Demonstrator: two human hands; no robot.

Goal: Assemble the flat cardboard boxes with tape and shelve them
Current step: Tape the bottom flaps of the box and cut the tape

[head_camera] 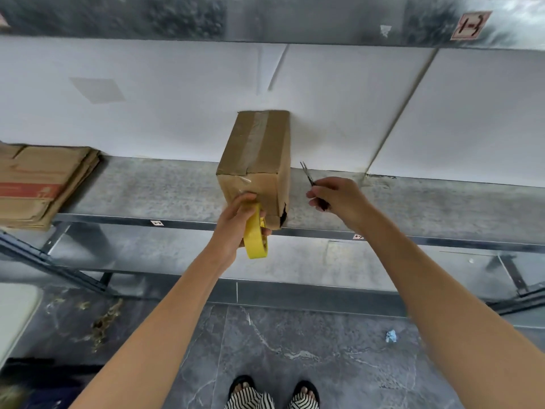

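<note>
Metal shelf [147,190]: the working surface, running under and beyond both grips.

Stack of flat boxes [38,184]: on the same shelf, well to the left of the left grip, not yet assembled.

Assembled box [259,149]: rests on the shelf straight ahead of the left grip, long axis pointing away to the white wall. Its near end sits at the shelf's front edge. 1 strip of clear tape runs along the top seam and folds down over the near end.

Left hand [236,219]: fingers curled round the yellow tape roll [256,237], knuckles up against the box's near end. The roll hangs just below that end.

Right hand [336,196]: to the right of the box and clear of it, pinching small scissors [308,175]. The blades are parted and point up and away from the grip.

Handling, our judgement: an empty box, so light and likely to skid on the metal. The corrugated edges are stiff, the panels dent easily and the taped strip is slick. The near lower right corner, beside the left grip, looks torn. We would grasp across the 2 long side walls at mid-length, on bare cardboard, and keep off that corner.
</note>
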